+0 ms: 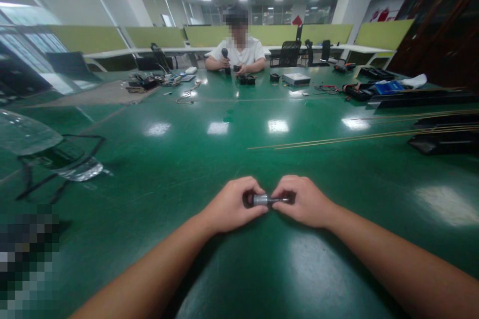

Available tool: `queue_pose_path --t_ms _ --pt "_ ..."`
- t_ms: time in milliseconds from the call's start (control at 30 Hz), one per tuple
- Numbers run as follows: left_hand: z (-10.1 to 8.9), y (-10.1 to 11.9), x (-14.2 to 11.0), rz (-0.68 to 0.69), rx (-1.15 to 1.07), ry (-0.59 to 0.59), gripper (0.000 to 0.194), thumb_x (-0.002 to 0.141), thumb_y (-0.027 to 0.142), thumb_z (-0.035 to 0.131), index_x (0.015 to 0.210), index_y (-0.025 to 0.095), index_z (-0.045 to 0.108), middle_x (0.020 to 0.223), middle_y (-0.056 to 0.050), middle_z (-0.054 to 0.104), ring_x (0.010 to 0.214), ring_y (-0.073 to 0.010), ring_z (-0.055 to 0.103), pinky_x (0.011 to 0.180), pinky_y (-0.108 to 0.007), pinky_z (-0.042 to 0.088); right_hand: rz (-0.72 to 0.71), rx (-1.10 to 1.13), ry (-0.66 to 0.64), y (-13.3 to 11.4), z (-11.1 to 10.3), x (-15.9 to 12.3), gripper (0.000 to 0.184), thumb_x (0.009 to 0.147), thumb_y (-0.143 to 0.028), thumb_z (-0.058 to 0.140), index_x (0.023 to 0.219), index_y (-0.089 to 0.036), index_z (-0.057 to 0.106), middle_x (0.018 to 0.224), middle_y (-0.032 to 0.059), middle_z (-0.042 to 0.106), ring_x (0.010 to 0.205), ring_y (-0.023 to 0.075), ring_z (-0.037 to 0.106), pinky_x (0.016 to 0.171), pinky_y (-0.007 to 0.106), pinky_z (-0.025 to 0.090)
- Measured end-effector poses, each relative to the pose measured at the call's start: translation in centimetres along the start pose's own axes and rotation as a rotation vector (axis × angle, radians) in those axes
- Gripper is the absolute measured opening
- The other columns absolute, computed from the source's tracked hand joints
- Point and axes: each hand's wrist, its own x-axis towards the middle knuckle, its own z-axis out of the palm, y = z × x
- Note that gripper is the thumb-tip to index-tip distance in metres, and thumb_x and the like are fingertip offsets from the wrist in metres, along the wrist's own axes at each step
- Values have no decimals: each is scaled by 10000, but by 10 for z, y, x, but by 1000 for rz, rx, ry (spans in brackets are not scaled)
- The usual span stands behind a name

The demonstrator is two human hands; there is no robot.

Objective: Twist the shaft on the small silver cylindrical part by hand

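Just above the green tabletop [209,159], in the middle of the view, I hold a small silver metal cylinder [260,200] with dark ends and a thin dark shaft [280,200] pointing right. My left hand [235,205] is closed around the cylinder, its thumb and fingertips on the sides. The thumb and fingers of my right hand [305,202] pinch the shaft close to where it meets the cylinder. The two hands almost touch. Fingers hide part of the piece, and its exact kind cannot be made out.
A clear plastic bottle [48,147] lies at the left beside a dark strap. Thin brass-coloured rods [318,143] and black parts [441,142] reach in from the right. Across the table sits a person [239,52] holding a dark tool, near scattered electronics [145,82] and a grey box [296,79].
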Motion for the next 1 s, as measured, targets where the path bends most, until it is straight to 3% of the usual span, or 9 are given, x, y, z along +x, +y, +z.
queue_pose_path --t_ms 1000 --pt "-1 1 0 -7 -1 -12 153 787 249 712 891 167 634 827 -14 620 731 -150 570 673 -249 427 -11 -59 -31 8 -14 -2 83 697 -135 728 733 -179 667 696 -6 653 681 150 585 743 306 419"
